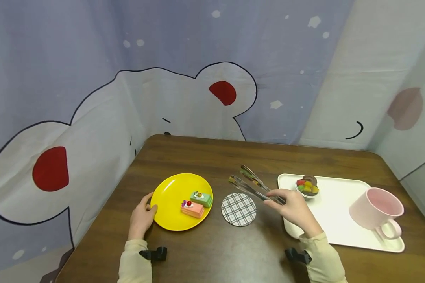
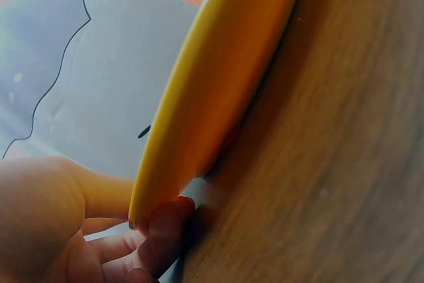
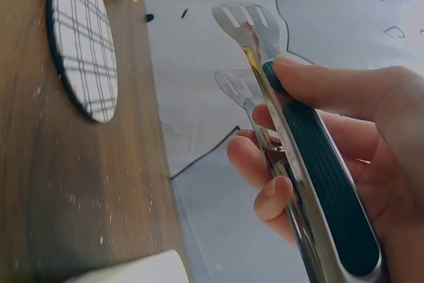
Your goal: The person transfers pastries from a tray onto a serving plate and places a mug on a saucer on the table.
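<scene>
My left hand (image 1: 141,217) pinches the left rim of a yellow plate (image 1: 170,192), thumb on top and fingers underneath, as the left wrist view shows. On the plate's right side lie a pink cake slice (image 1: 193,210) with a red berry and a green cake slice (image 1: 202,199). In my right hand (image 1: 292,208) are metal tongs (image 1: 249,188) with dark green grip panels (image 3: 324,183). Their slotted tips stand apart with nothing between them, pointing up and left above the table. Below and left of the tongs lies a round plaid coaster (image 1: 239,209).
A white tray (image 1: 334,208) lies on the right of the wooden table (image 1: 212,255). It holds a small cup of fruit and chocolate dessert (image 1: 307,186) and a pink mug (image 1: 375,208). A printed curtain (image 1: 184,102) hangs behind the table.
</scene>
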Available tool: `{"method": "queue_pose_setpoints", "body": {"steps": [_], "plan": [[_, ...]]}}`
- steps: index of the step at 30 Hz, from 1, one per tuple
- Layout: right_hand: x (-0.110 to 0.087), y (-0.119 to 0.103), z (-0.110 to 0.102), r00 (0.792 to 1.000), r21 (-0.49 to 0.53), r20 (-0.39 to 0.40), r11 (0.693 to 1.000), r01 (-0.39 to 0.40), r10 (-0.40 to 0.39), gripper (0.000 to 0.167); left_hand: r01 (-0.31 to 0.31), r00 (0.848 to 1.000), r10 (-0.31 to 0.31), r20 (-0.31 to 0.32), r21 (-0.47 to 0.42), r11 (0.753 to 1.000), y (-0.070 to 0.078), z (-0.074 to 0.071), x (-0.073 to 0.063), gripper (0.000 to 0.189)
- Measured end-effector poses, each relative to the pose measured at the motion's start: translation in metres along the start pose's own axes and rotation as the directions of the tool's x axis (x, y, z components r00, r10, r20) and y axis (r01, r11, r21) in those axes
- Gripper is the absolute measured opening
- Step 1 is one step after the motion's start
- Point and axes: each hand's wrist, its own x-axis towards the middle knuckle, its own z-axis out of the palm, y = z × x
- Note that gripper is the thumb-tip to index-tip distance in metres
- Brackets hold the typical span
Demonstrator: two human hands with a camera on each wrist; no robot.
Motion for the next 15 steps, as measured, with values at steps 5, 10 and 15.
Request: {"method": "queue_pose_setpoints", "body": {"steps": [5,10,15], "plan": [[-0.010,0.008,-0.006,0.996,-0.002,-0.034,0.997,-0.077,0.077,0.023,0.006,1.000,-0.006,0.014,0.000,1.000,0.001,-0.002,0.000,0.054],[-0.024,0.016,-0.015,0.969,0.031,-0.110,0.975,-0.220,0.222,0.026,0.007,1.000,-0.007,0.020,0.001,1.000,0.001,-0.002,0.000,0.054],[-0.037,0.026,-0.022,0.938,0.031,-0.173,0.953,-0.301,0.301,0.025,0.005,1.000,-0.005,0.014,0.008,1.000,0.001,-0.001,0.000,0.054]]}}
